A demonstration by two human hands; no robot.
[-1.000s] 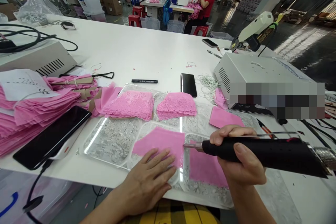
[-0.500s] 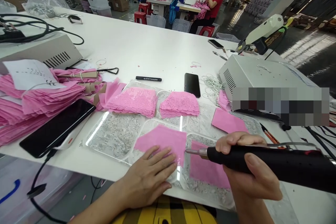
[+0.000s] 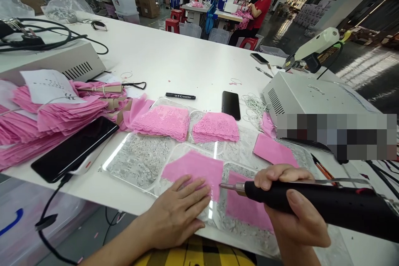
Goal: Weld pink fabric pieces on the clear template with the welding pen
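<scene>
My left hand lies flat, fingers stretched out, on a pink fabric piece over a clear plastic template. In my right hand is a black handheld tool with a thin metal tip, which looks like an ultrasonic cutter. Its tip points left at the right edge of that fabric; whether it touches cannot be told. Another pink piece lies in the template's right section, partly behind the tool and hand. Behind them are two stacks of pink lace pieces, the left stack and the right stack.
Pink fabric bundles and a large phone lie at the left. A marker and a smaller phone lie behind the stacks. A grey box stands right, near loose threads. A person sits at a sewing machine beyond.
The view has shifted slightly, so the table scene sits a little lower and to the right. Both hands, the tool and the fabric keep nearly the same positions relative to each other.
</scene>
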